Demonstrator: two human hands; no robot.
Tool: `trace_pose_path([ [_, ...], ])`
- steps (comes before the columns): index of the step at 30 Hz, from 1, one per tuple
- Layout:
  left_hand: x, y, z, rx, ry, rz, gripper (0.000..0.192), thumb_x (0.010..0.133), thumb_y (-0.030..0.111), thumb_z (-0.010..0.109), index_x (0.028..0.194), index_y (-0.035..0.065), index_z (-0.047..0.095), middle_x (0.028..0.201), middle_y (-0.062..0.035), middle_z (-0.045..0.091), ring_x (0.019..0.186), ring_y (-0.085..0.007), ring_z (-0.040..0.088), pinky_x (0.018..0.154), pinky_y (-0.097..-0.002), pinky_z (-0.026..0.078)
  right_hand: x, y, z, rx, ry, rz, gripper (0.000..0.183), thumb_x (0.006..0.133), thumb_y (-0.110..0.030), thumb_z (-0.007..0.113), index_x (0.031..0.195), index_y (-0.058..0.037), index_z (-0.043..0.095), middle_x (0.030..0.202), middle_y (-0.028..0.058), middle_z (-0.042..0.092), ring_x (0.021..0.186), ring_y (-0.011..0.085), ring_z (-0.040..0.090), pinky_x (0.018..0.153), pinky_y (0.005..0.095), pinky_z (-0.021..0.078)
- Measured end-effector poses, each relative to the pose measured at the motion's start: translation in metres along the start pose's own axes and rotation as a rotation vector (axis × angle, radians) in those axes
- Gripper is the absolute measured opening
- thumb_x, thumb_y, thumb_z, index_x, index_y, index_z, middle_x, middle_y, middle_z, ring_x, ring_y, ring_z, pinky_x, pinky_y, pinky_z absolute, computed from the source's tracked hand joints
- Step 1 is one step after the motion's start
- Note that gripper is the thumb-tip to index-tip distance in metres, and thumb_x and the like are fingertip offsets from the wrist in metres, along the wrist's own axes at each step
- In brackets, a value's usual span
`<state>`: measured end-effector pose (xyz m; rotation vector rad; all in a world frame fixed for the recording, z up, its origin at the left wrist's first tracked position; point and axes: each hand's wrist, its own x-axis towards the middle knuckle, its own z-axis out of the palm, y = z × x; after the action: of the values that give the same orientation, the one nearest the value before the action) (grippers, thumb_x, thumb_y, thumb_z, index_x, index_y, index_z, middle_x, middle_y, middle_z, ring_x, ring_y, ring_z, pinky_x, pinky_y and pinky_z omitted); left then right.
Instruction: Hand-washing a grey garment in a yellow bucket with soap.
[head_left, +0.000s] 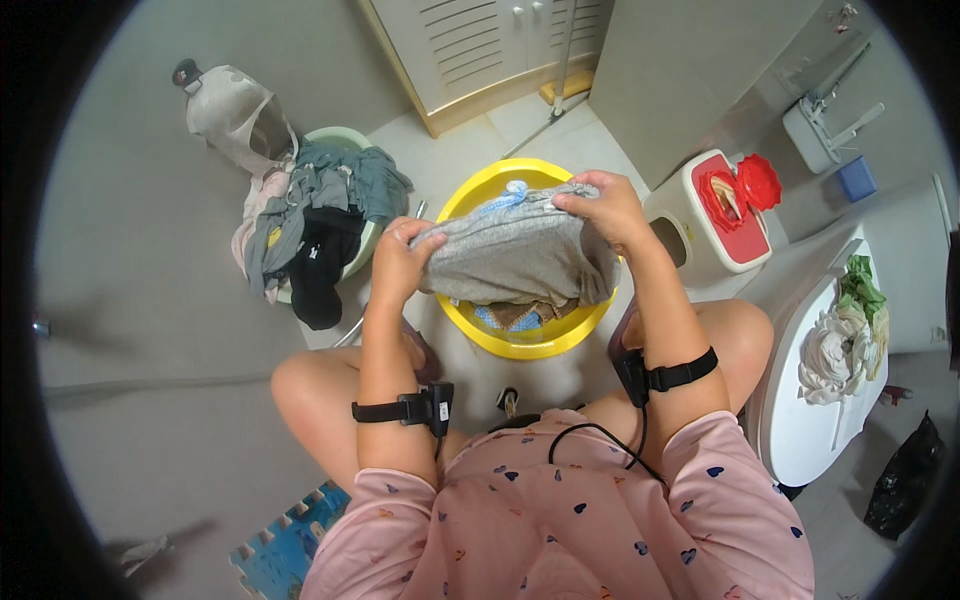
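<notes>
A grey cloth garment (510, 251), with a blue tie at its upper edge, is stretched between my two hands above a yellow plastic basin (529, 350). My left hand (405, 251) pinches its left end between thumb and fingers. At the upper right corner, my right hand (604, 206) grips the waistband-like edge. Below the garment, brown cloth (547, 311) and blue checked cloth (491, 319) lie in the basin. The garment hides much of the basin's inside.
At left, a pale green basin (337, 136) is heaped with clothes (315, 199). A white and red bin (731, 247) stands at right, near a white toilet lid (795, 442) bearing white and green cloths (836, 349). A mop (559, 101) leans by the louvred cabinet (469, 45).
</notes>
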<state>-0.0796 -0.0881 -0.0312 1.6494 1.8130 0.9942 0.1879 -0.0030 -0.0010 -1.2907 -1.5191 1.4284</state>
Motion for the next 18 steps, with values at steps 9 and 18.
trace_pose_path([
  [9, -0.001, 0.003, 0.038, -1.066, 0.182, -0.297, 0.031, 0.091, 0.029, 0.044, 0.104, 0.0026, 0.052, 0.098, -0.0068, 0.057, 0.089, -0.0153, 0.054, 0.08, -0.0287, 0.044, 0.0, 0.024, 0.034, 0.46, 0.077, -0.047, 0.022, 0.085, -0.022, 0.053, 0.091, -0.0025, 0.061, 0.086, 0.003, 0.061, 0.077, 0.0128, 0.054, 0.073, 0.0269, 0.0434],
  [18, -0.007, 0.016, 0.11, -1.575, -0.251, -0.849, 0.032, 0.085, 0.038, 0.049, 0.092, 0.0074, 0.055, 0.08, -0.0063, 0.059, 0.074, -0.0191, 0.059, 0.064, -0.0338, 0.048, -0.012, 0.041, 0.104, -0.118, 0.126, -0.58, 0.009, 0.065, -0.007, 0.062, 0.06, -0.0057, 0.055, 0.062, 0.0126, 0.053, 0.059, 0.0294, 0.054, 0.059, 0.0347, 0.0436],
])
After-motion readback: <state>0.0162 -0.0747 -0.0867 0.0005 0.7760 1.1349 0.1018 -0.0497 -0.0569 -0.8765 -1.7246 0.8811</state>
